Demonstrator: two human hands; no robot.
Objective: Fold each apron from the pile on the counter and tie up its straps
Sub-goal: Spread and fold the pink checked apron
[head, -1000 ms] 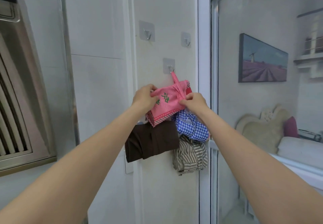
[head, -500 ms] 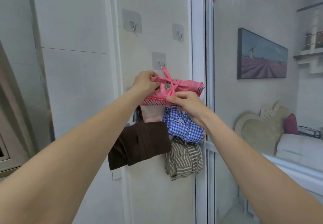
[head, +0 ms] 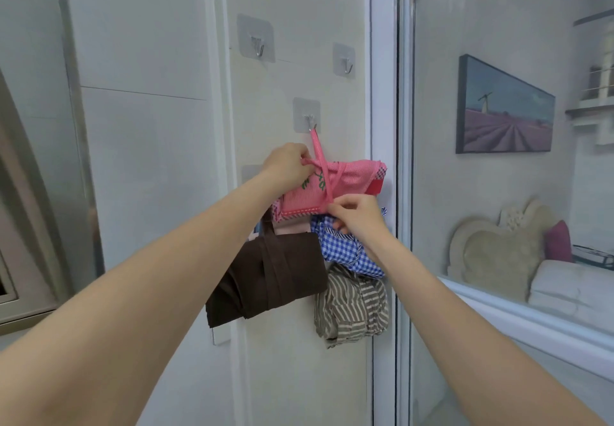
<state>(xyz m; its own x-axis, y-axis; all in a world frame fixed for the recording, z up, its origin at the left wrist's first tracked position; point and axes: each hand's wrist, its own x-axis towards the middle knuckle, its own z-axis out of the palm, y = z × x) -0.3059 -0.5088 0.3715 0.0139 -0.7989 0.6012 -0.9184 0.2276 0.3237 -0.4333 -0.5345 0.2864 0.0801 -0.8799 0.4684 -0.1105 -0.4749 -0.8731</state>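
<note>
Left hand (head: 288,167): fingers (head: 304,163) curled round the upper left end of the pink apron (head: 332,189), pinching fabric and a strap end together. Right hand (head: 357,218): fingertips (head: 335,208) pinching the pink strap (head: 324,173) at the bundle's lower edge, just where it crosses the checked trim. Both clenched on cloth, nothing released.

Compared with a second ago: bundle turned from a downward tilt to lying roughly level, right hand moved from the knot on top to the underside, head stepped closer and to the left. Strap loop over the hook (head: 310,121) throughout, drawn taut upward from the crossing on the bundle's face. Judged meaning: folding and tying of this apron finished, hanging in hand, only levelling and letting go left; likely risk, the bundle swinging or sagging once both grips ease.

Outward from the hands: pink bundle against the wall, overlapping the top of the blue checked apron (head: 345,252), itself above the striped apron (head: 352,312). Brown apron (head: 269,276) to the left, hanging by its own strap beneath the pink one, the hook hidden. Two bare hooks higher up, upper left hook (head: 257,47) and upper right hook (head: 347,67). Right of the white frame, a glass panel with a landscape picture (head: 501,116) and cushions beyond. No pile or table in view.
</note>
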